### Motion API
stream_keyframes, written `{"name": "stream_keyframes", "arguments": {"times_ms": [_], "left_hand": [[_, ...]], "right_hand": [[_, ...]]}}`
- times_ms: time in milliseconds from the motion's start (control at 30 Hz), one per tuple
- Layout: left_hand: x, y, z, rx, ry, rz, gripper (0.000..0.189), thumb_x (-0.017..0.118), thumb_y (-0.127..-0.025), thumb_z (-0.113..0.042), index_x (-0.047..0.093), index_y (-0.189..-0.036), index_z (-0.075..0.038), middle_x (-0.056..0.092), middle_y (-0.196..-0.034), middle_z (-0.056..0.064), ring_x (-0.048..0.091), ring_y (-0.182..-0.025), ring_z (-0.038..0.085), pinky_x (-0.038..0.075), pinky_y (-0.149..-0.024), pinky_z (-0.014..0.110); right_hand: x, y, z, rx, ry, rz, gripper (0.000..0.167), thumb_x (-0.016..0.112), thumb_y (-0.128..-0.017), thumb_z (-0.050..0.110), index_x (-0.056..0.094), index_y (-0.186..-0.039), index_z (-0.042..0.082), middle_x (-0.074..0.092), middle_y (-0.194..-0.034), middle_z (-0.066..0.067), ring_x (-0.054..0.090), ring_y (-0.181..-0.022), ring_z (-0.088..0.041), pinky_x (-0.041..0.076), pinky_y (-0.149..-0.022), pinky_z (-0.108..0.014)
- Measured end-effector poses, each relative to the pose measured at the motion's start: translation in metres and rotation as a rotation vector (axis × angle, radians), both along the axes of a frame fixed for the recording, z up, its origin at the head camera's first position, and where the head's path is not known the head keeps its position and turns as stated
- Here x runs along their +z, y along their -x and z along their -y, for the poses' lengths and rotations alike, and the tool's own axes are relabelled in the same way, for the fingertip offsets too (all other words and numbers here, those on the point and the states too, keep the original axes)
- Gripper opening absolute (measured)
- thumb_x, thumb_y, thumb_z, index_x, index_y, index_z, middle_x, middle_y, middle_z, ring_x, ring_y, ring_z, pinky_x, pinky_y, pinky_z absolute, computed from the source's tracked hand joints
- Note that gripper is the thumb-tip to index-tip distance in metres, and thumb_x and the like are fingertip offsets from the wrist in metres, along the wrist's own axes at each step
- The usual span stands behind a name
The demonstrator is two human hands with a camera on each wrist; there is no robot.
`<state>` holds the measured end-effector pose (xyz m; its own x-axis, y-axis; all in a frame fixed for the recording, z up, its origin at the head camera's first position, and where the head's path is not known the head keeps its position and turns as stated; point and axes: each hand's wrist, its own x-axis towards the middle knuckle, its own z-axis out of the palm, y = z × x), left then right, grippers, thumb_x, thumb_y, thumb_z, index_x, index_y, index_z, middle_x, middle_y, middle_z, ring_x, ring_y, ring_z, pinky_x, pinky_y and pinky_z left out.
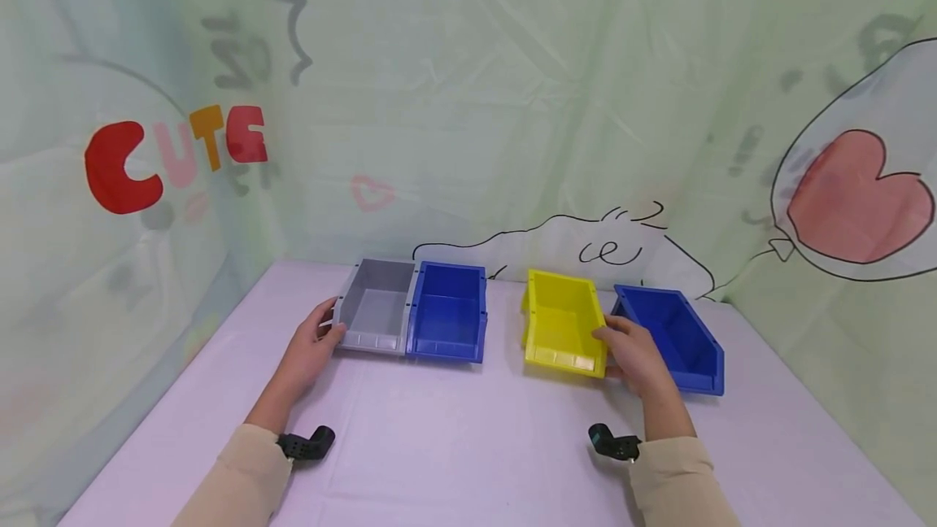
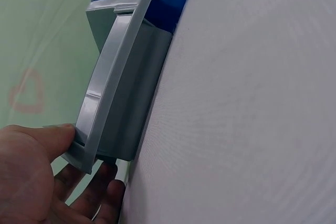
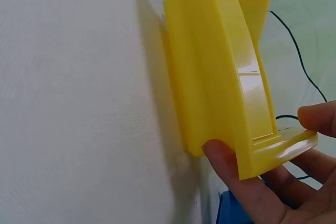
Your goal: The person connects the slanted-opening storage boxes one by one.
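Note:
A grey plastic storage bin [image 1: 376,299] stands at the left of the table, side by side with a blue bin [image 1: 448,311]. My left hand [image 1: 311,344] grips the grey bin's front left corner, thumb on the rim and fingers around the side, as the left wrist view shows. To the right, my right hand [image 1: 633,352] holds a yellow bin [image 1: 562,324] by its right side wall, the thumb over the rim and fingers underneath. The yellow bin [image 3: 210,72] is tilted, and a shadow falls beside it on the table. All these bins show bare insides.
Another blue bin [image 1: 673,340] stands angled at the far right, just beyond my right hand. The white table [image 1: 454,446] meets a printed curtain [image 1: 468,104] behind the bins. A thin dark cable [image 3: 300,56] runs behind the yellow bin.

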<state>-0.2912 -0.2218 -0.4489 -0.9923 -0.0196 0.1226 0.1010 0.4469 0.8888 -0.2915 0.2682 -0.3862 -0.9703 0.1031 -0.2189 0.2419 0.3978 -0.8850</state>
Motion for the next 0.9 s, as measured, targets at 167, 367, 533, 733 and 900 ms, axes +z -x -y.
{"name": "stream_keyframes", "arguments": {"times_ms": [167,367,533,733,900], "left_hand": [[0.0,0.0,-0.001,0.002,0.007,-0.004,0.059,0.047,-0.11,-0.016,0.024,-0.164,-0.008,0.034,-0.163,0.026,0.039,-0.147,0.048,0.036,-0.122,0.059],[-0.001,0.001,-0.001,-0.004,0.004,-0.013,0.058,0.047,-0.11,-0.015,0.025,-0.164,-0.007,0.035,-0.163,0.027,0.04,-0.147,0.047,0.037,-0.121,0.058],[0.0,0.001,0.001,-0.002,0.006,-0.005,0.059,0.047,-0.11,-0.016,0.024,-0.164,-0.007,0.034,-0.163,0.027,0.04,-0.147,0.047,0.037,-0.122,0.058],[-0.003,0.0,0.0,0.003,-0.007,-0.005,0.059,0.047,-0.11,-0.015,0.025,-0.164,-0.007,0.036,-0.162,0.027,0.04,-0.147,0.047,0.037,-0.122,0.057],[-0.001,0.0,0.0,0.004,-0.005,-0.003,0.058,0.047,-0.11,-0.016,0.025,-0.164,-0.008,0.035,-0.162,0.026,0.039,-0.148,0.047,0.037,-0.122,0.056]], "right_hand": [[0.001,0.001,0.002,-0.011,-0.003,-0.018,0.066,0.048,-0.107,0.025,0.022,-0.164,0.005,0.032,-0.163,-0.026,0.049,-0.131,-0.04,0.058,-0.103,-0.049],[0.004,0.005,0.006,-0.028,0.005,-0.031,0.065,0.048,-0.107,0.026,0.024,-0.164,0.006,0.036,-0.16,-0.025,0.049,-0.131,-0.04,0.06,-0.101,-0.046],[0.004,0.01,0.015,-0.031,0.057,-0.052,0.062,0.048,-0.106,0.025,0.029,-0.162,0.006,0.039,-0.158,-0.022,0.049,-0.132,-0.038,0.06,-0.1,-0.043],[0.011,0.013,0.025,-0.039,0.072,-0.071,0.061,0.049,-0.107,0.027,0.031,-0.163,0.009,0.042,-0.157,-0.019,0.052,-0.131,-0.037,0.06,-0.1,-0.041],[0.021,0.012,0.033,-0.034,0.097,-0.083,0.06,0.05,-0.107,0.026,0.032,-0.162,0.01,0.044,-0.157,-0.018,0.054,-0.13,-0.036,0.06,-0.1,-0.041]]}}
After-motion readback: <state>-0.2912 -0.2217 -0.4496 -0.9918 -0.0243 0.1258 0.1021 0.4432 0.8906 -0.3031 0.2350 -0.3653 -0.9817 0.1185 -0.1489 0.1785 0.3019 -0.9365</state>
